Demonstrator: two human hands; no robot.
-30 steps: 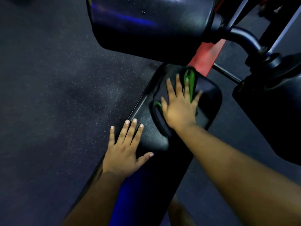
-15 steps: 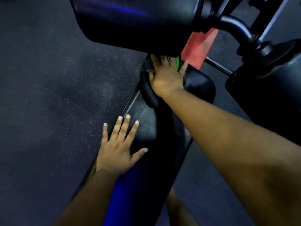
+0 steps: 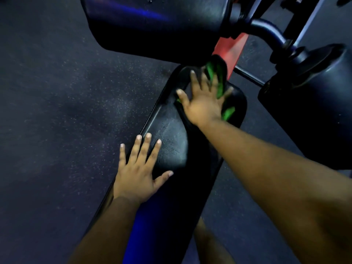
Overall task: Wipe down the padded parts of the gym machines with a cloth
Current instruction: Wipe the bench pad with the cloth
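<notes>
While the right hand (image 3: 203,103), fingers spread flat, presses the green cloth (image 3: 219,82) on the bench pad's (image 3: 171,134) far end, our left hand (image 3: 139,172) braces open; we judge other pads (image 3: 152,21) remain.

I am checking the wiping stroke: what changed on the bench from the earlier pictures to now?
The right hand pushed the cloth to the far end of the pad, under the upper pad, then drew it back. The left hand stayed flat on the pad.
</notes>
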